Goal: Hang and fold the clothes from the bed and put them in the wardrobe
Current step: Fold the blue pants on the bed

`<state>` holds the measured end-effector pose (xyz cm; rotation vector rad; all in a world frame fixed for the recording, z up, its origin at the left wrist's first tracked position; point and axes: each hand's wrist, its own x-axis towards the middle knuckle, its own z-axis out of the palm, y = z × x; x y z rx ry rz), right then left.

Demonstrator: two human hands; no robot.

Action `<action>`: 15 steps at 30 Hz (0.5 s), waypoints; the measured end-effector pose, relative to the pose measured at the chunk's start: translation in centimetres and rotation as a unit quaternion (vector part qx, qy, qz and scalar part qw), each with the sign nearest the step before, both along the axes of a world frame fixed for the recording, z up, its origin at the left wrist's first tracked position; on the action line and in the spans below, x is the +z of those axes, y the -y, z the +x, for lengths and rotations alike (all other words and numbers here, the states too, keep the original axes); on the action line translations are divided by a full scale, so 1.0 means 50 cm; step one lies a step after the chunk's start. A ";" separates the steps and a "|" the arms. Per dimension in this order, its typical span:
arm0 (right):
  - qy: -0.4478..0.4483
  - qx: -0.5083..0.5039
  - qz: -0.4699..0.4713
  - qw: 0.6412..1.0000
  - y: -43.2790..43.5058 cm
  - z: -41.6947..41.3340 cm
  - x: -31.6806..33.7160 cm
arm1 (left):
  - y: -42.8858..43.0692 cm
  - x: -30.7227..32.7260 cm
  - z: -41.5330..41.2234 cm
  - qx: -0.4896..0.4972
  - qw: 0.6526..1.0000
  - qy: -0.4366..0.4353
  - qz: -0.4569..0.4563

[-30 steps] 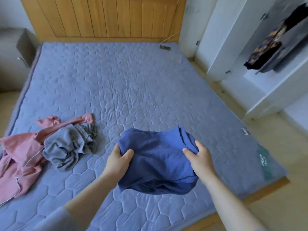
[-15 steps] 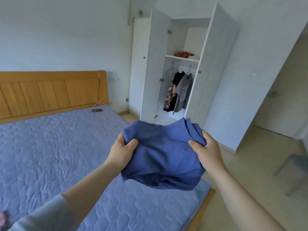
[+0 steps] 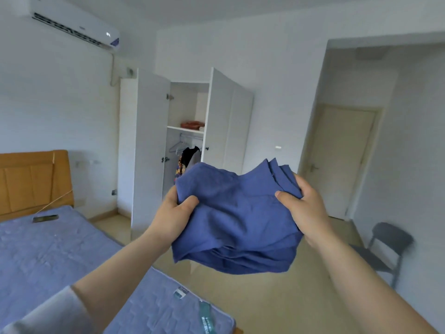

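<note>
Both bare forearms reach forward and slightly inward, held out at chest level, with a pale sleeve [image 3: 48, 314] bunched at the left elbow. The left hand [image 3: 172, 214] grips the left edge of the folded blue garment [image 3: 237, 220], thumb on top. The right hand [image 3: 307, 210] grips the right edge, thumb pressed on the cloth and fingers curled round it.

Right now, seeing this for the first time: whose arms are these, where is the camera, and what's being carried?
No machine: a person wears one wide-angle camera on the head, so you look down their arms. The left hand and right hand each grip a side of a folded blue garment, held in the air. Ahead stands the wardrobe, doors open, with hanging clothes, and a reddish folded item on its shelf. At lower left is the bed, a small dark object lying on it.
</note>
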<state>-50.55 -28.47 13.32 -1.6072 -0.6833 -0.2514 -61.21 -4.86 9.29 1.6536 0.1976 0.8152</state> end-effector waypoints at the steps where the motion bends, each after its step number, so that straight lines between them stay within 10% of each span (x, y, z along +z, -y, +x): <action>1: 0.000 -0.007 0.002 1.000 0.016 0.025 0.002 | 0.014 0.004 0.030 -0.009 1.000 0.001 0.002; 15: -0.019 -0.079 -0.001 0.997 0.078 0.414 0.011 | 0.056 0.018 0.499 -0.120 0.993 0.010 -0.009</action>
